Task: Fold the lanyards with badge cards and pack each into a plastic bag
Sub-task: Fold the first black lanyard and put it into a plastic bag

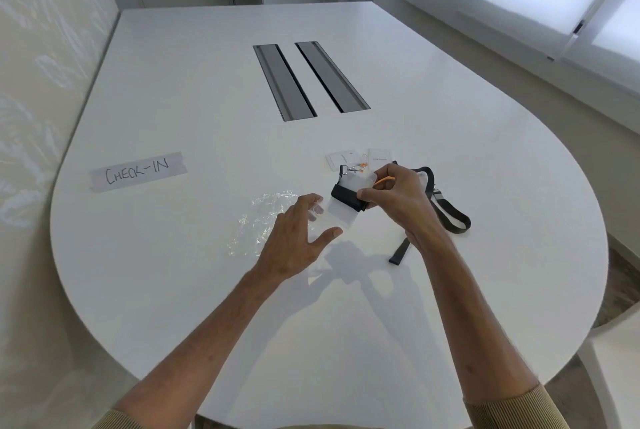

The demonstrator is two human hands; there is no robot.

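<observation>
A person's right hand (398,202) pinches a folded black lanyard (346,196) and its badge card (341,217) just above the white table (173,110), thumb and fingers clamped on the bundle. The left hand (294,241), fingers spread and holding nothing, is over a crumpled clear plastic bag (265,221) lying just beside the bundle. Folding looks done for this one. Bagging appears next, which would call for lifting the bag and opening its mouth (hard to find in the creased film). A second lanyard (453,217) lies unfolded beneath the right wrist.
</observation>
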